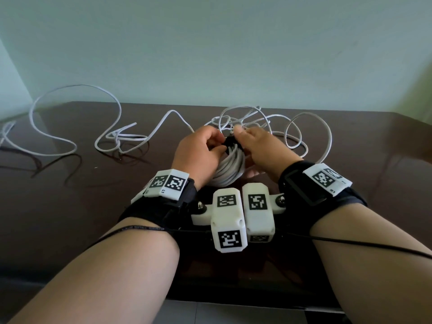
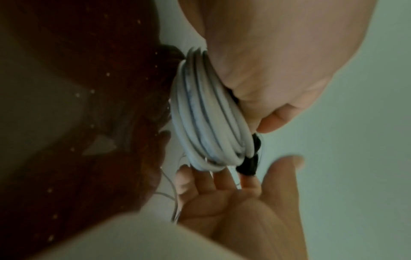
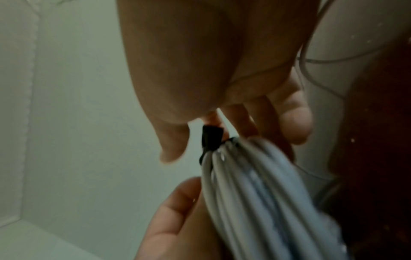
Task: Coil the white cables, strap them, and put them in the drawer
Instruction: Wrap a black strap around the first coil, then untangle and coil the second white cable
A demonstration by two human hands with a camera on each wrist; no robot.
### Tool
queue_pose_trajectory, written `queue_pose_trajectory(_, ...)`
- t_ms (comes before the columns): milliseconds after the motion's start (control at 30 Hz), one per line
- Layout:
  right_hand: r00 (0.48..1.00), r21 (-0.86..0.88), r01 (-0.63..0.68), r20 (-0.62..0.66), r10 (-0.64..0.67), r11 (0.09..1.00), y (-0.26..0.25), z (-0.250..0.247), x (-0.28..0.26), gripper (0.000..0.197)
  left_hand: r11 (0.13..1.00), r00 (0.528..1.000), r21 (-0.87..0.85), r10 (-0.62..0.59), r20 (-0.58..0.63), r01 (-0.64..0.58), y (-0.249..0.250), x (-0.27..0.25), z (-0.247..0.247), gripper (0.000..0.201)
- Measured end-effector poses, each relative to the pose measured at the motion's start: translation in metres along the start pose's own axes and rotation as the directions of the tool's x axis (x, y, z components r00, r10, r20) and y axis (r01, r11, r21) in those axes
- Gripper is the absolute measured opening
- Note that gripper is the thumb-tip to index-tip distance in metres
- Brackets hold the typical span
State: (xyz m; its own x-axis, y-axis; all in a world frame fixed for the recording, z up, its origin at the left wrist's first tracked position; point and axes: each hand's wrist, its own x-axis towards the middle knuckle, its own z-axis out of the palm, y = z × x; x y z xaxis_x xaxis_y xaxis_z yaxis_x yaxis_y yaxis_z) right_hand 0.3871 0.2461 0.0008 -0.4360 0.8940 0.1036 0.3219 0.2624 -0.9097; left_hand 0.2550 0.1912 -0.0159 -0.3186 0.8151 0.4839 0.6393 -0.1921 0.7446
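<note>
A coil of white cable stands on edge at the middle of the dark brown table. A black strap wraps its top. My left hand grips the coil's left side, fingers and thumb curled round the strands. My right hand is on the right side. Its fingertips touch the black strap, and the thumb stands a little apart from it. The right palm hides the far side of the coil. No drawer is in view.
A loose white cable sprawls over the table's left part, and another lies left of the hands. A tangle of white cable with a big loop lies behind and right of the hands. A pale wall rises behind the table.
</note>
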Motion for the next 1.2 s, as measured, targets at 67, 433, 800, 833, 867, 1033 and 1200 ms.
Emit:
queue_pose_trajectory(67, 1.0, -0.038, 0.014, 0.003, -0.014, 0.999, 0.002, 0.004, 0.0, 0.03, 1.0, 0.999, -0.018, 0.013, 0.049, -0.012, 0.002, -0.002, 0.0, 0.015)
queue_pose_trajectory(433, 0.979, -0.243, -0.02, -0.201, -0.03, 0.97, 0.009, -0.011, 0.006, 0.043, 0.979, 0.967, -0.11, -0.189, -0.173, 0.172, -0.004, 0.003, -0.007, 0.028)
queue_pose_trajectory(800, 0.913, -0.171, 0.072, -0.386, -0.135, 0.983, 0.002, -0.026, 0.004, 0.015, 0.968, 0.958, -0.094, -0.244, -0.151, 0.232, -0.002, 0.002, -0.006, 0.017)
queue_pose_trajectory(833, 0.909, -0.15, 0.076, -0.396, -0.131, 0.986, 0.002, -0.028, 0.003, 0.013, 0.964, 0.953, -0.11, -0.258, -0.157, 0.242, 0.0, 0.003, -0.005, 0.017)
queue_pose_trajectory(867, 0.91, -0.127, 0.072, -0.399, -0.117, 0.989, 0.002, -0.029, 0.003, 0.012, 0.958, 0.948, -0.128, -0.275, -0.162, 0.256, 0.001, 0.003, -0.004, 0.017)
queue_pose_trajectory(1033, 0.917, -0.059, 0.04, -0.394, -0.06, 0.997, 0.004, -0.029, 0.004, 0.014, 0.938, 0.934, -0.193, -0.32, -0.157, 0.289, 0.007, 0.004, -0.001, 0.023)
queue_pose_trajectory(1200, 0.896, 0.022, 0.084, -0.439, -0.066, 0.996, -0.006, -0.048, -0.001, 0.01, 0.938, 0.942, -0.189, -0.316, -0.113, 0.292, 0.02, 0.007, 0.001, 0.018)
